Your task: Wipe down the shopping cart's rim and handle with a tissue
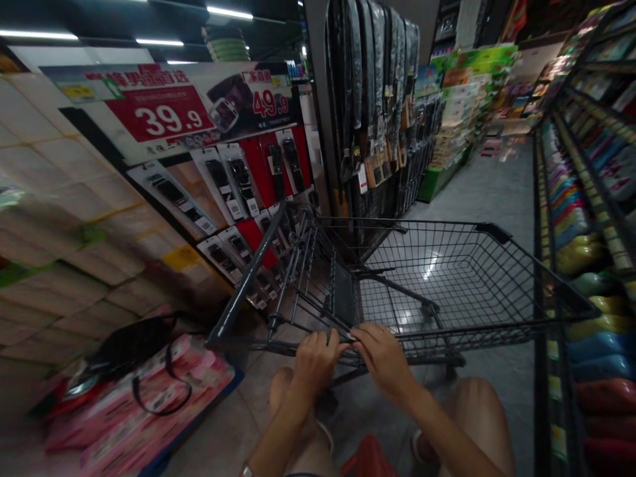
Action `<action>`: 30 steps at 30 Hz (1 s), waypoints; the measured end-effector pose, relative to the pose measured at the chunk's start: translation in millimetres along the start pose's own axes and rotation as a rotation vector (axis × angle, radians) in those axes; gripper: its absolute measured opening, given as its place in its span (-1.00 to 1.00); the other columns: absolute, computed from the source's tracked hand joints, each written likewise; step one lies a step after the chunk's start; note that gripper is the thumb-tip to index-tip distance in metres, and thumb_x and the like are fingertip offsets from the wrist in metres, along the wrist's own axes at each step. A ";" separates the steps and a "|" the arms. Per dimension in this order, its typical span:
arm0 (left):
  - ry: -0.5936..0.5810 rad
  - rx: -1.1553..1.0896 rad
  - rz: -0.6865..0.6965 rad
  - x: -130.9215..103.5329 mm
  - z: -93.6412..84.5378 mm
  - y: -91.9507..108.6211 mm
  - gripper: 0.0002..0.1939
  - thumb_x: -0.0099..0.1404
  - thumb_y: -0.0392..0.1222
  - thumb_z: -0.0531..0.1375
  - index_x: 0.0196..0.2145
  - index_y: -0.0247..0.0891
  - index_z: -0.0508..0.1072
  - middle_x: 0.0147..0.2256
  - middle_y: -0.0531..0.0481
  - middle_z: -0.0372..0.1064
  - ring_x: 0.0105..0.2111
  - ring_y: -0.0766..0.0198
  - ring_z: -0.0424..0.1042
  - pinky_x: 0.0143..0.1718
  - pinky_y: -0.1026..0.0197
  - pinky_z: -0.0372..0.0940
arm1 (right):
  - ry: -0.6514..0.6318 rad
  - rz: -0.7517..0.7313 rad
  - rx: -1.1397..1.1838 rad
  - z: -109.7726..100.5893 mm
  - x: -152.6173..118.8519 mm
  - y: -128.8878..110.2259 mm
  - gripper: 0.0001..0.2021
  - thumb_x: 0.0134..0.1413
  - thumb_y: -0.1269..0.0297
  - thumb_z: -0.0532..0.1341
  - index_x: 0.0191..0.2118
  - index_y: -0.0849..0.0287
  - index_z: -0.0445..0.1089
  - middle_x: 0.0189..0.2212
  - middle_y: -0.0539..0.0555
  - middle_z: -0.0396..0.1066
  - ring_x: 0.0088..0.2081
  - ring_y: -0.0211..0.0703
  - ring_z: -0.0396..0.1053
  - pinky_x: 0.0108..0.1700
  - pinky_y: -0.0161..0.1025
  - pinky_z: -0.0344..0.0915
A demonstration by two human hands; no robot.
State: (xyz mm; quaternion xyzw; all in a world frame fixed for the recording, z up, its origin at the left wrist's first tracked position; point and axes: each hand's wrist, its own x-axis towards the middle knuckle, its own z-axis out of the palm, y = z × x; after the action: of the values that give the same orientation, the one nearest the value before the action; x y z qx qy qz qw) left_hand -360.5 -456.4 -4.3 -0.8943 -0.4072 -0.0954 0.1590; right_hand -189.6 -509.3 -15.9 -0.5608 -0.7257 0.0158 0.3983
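Note:
A dark wire shopping cart stands sideways before me, its push handle at the left and its basket stretching right. My left hand is closed around the near side rail, close to the handle end. Right beside it, my right hand grips the same rail, its fingers curled over the top. A small pale bit shows between the two hands, too small to name. Only the floor shows through the basket's mesh. The cart's folding seat panel lies just beyond my hands.
A belt display with price signs rises behind the handle. Pink boxes with a black strap lie at lower left, beside stacked wrapped packs. Hanging bagged goods stand behind the cart. Shelves of colourful slippers line the right; an aisle runs back.

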 end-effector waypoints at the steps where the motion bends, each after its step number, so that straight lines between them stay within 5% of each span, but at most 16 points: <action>1: 0.009 0.008 0.004 0.9 1.1 -1.9 -0.66 0.38 0.01 0.01 -0.16 -0.25 0.45 -0.49 -0.03 0.35 -0.41 0.21 0.37 -0.43 0.23 0.10 | 0.000 0.005 -0.011 3.4 3.3 -3.1 -0.75 0.31 0.34 0.00 -0.09 0.16 0.41 -0.22 0.13 0.48 -0.23 -0.08 0.42 -0.18 -0.09 0.33; 11: 0.120 0.068 0.023 10.9 18.3 -18.8 -0.59 0.38 0.08 -0.02 -0.33 -0.24 0.47 -0.56 -0.01 0.29 -0.47 0.25 0.33 -0.47 0.24 0.05 | 0.130 0.101 -0.100 -16.5 -5.5 39.0 -0.69 0.33 0.36 -0.05 -0.27 0.15 0.43 -0.37 0.08 0.47 -0.30 -0.13 0.35 -0.09 -0.11 0.19; 22: 0.294 0.111 0.057 11.2 20.8 -19.2 -0.56 0.39 0.08 -0.05 -0.43 -0.23 0.44 -0.60 0.00 0.25 -0.53 0.26 0.29 -0.49 0.24 0.02 | 0.513 0.358 -0.197 -70.5 -46.7 106.7 -0.70 0.25 0.22 0.02 -0.29 0.15 0.49 -0.35 0.15 0.52 -0.25 0.01 0.41 -0.03 0.05 0.24; 26: 0.351 0.125 0.077 10.2 23.7 -20.1 -0.56 0.39 0.08 -0.05 -0.40 -0.23 0.46 -0.60 0.01 0.24 -0.54 0.27 0.28 -0.49 0.23 0.02 | 0.592 0.407 -0.199 -67.3 -48.7 97.5 -0.71 0.24 0.21 0.03 -0.27 0.16 0.49 -0.32 0.16 0.54 -0.24 0.00 0.43 0.07 0.15 0.19; 30: 0.384 0.123 0.096 10.2 27.0 -22.6 -0.58 0.39 0.07 -0.04 -0.37 -0.23 0.47 -0.61 0.03 0.23 -0.54 0.28 0.27 -0.50 0.23 0.02 | 0.525 0.342 -0.133 -39.6 -36.6 59.4 -0.77 0.24 0.29 0.07 -0.22 0.13 0.49 -0.28 0.12 0.55 -0.21 -0.05 0.46 0.10 0.11 0.22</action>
State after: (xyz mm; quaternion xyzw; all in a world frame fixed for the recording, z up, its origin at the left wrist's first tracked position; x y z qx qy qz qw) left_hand -369.9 -425.6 -21.7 -0.8666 -0.3315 -0.2315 0.2923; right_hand -116.5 -534.3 -37.3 -0.6844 -0.4927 -0.1102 0.5259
